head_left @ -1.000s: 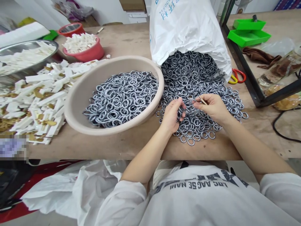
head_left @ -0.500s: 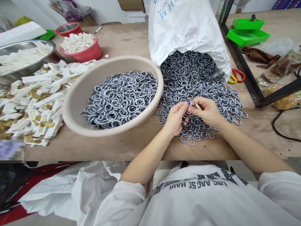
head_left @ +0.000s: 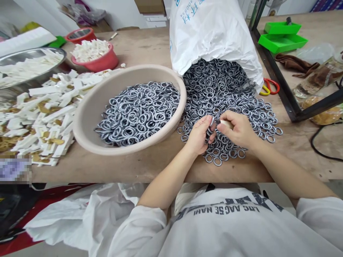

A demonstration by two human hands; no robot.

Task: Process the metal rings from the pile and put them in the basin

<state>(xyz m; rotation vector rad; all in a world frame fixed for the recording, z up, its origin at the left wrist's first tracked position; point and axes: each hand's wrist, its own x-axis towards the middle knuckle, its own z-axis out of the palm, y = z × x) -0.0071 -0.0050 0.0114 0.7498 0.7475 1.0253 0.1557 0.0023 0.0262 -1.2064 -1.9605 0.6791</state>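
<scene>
Your left hand (head_left: pixel 197 136) curls closed around a few rings (head_left: pixel 210 132), nearer the basin (head_left: pixel 128 151), while your right hand (head_left: pixel 238 129) pinches a small pale tool (head_left: pixel 226 124) pointing left, just beside them.

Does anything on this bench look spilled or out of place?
The grey rings look spilled: they spread from the white sack's mouth across the bench, some loose near its front edge. White pieces also lie heaped outside the metal bowl. Either heap may be deliberate; I see no clear damage.
</scene>
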